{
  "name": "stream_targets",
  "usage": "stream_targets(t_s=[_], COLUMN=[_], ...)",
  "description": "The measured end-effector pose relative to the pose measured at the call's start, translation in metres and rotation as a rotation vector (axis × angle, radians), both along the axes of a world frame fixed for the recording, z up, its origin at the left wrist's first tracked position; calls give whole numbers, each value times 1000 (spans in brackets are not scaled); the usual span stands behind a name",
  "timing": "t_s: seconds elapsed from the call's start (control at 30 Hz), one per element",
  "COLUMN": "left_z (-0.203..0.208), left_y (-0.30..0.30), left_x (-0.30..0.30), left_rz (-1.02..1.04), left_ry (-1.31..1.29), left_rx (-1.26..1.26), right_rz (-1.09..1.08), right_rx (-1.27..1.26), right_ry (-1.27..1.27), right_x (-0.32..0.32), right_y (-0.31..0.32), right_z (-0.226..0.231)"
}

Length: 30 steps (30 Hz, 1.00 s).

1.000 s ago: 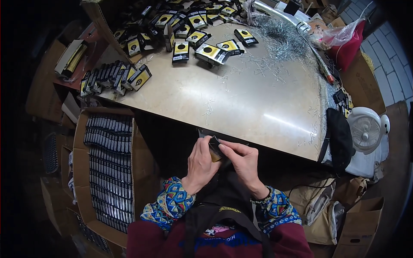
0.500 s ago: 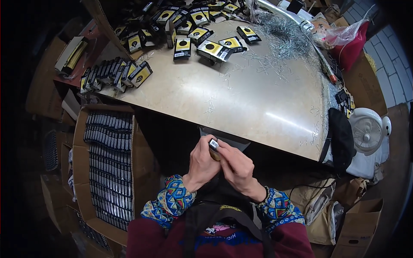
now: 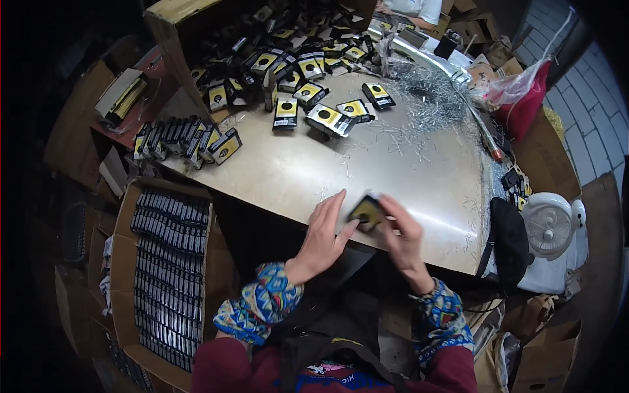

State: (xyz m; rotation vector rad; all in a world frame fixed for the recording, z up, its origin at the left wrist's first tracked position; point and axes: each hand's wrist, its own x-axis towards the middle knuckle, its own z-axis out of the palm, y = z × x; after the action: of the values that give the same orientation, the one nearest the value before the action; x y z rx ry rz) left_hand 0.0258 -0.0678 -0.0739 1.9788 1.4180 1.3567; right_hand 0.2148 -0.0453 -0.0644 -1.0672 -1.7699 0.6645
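Box (image 3: pixel 367 212), long axis blurred, seems held at its right by the right hand (image 3: pixel 404 237); left hand (image 3: pixel 317 236), fingers wide, just left.

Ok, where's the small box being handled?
Right of centre in the head view, the small box is between the left hand and the right hand, by the near edge of the tabletop.

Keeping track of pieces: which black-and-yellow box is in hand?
The blurred box in the right hand; every other visible one is away from both hands.
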Motion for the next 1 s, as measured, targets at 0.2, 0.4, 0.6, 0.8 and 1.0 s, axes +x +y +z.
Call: stream_targets(t_s=[0.2, 0.4, 0.6, 0.8, 1.0], left_z=[26, 43, 41, 45, 58], left_y=[43, 130, 206, 215, 164], left_x=[-81, -82, -72, -60, -42], left_rz=[298, 80, -107, 27, 14], left_ry=[571, 657, 906, 807, 390], left_rx=[-23, 128, 9, 79, -218], right_rz=[82, -348, -121, -725, -614], right_rx=[271, 294, 309, 253, -323], right_ry=[-344, -686, -620, -862, -865], right_x=[-20, 27, 57, 190, 211], right_y=[48, 174, 155, 195, 218], right_z=[-5, -23, -22, -29, -20])
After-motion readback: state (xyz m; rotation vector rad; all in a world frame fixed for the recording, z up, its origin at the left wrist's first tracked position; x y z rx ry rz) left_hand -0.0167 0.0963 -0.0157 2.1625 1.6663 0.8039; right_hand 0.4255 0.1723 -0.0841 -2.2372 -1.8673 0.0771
